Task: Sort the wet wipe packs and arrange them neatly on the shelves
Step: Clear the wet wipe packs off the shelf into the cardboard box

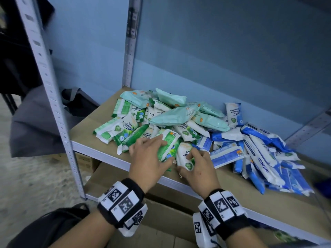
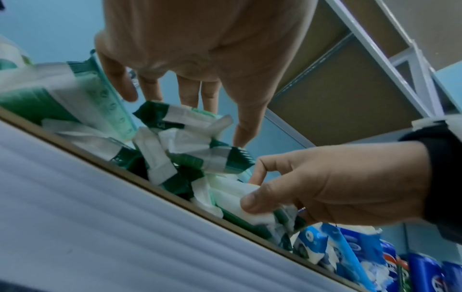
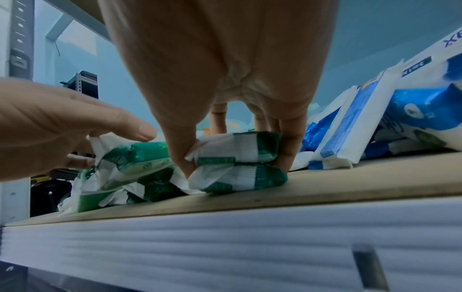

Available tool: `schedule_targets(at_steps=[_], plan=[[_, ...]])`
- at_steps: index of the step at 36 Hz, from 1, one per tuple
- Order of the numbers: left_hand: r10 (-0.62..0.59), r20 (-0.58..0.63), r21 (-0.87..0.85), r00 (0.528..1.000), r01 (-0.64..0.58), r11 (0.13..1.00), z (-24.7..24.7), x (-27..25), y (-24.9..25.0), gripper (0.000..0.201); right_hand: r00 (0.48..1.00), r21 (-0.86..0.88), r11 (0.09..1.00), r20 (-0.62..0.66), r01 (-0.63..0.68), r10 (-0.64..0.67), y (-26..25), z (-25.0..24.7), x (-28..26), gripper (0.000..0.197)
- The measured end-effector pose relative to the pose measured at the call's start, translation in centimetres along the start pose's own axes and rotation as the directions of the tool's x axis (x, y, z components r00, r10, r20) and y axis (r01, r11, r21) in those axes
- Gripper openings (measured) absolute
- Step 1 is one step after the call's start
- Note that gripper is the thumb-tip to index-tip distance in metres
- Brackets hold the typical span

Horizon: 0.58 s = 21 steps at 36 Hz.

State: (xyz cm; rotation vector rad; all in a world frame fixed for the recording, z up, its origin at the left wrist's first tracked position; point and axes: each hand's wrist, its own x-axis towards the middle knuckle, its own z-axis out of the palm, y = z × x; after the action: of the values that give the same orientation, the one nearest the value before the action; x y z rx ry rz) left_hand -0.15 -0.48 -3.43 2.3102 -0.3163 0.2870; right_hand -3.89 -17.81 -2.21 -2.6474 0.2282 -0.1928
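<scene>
Light: dim, cool and bluish; soft, with faint shadows.
Blur: motion smear right of the right hand (image 1: 198, 169).
Distortion: wide-angle bending at the edges.
Focus: palms nearest the wrist cameras were soft.

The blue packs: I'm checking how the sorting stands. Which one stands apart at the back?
The blue and white pack leaning near the back wall, right of the mint packs; the other blue packs lie heaped nearer the shelf's front right.
</scene>
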Motion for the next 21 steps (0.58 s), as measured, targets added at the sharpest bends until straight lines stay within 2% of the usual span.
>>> schedule_targets(at_steps=[3,7,11,13,16,21], plan=[[0.063,0.006,-0.020,0.998,-0.062,0.998,0.4,-0.2,0.2,0.041,0.999,-0.004,1.000,-0.031,0.013,-0.013,0.0,0.2,-0.1,0.034],[0.068,0.048,0.061,0.997,-0.071,0.996,0.2,-0.5,0.7,0.038,0.996,-0.035,0.999,-0.080,0.037,-0.040,0.6,0.4,-0.6,0.031],[0.103,0.064,0.052,0.993,-0.107,0.993,0.1,-0.5,1.0,0.036,0.995,-0.111,0.994,-0.096,0.020,-0.031,1.2,0.1,-1.3,0.029],[0.145,0.074,0.059,0.987,-0.150,0.987,0.4,-0.5,1.1,0.046,0.995,-0.146,0.989,-0.099,-0.004,-0.011,1.5,-0.1,-1.6,0.027],[0.163,0.109,0.098,0.981,-0.173,0.980,0.9,-0.8,1.3,0.072,0.994,-0.176,0.983,-0.103,-0.041,0.023,2.0,-0.6,-1.9,0.026],[0.117,0.180,0.252,0.977,-0.161,0.954,1.1,-1.4,1.5,0.073,0.994,-0.217,0.973,-0.095,-0.072,0.052,1.8,-0.8,-2.3,0.028]])
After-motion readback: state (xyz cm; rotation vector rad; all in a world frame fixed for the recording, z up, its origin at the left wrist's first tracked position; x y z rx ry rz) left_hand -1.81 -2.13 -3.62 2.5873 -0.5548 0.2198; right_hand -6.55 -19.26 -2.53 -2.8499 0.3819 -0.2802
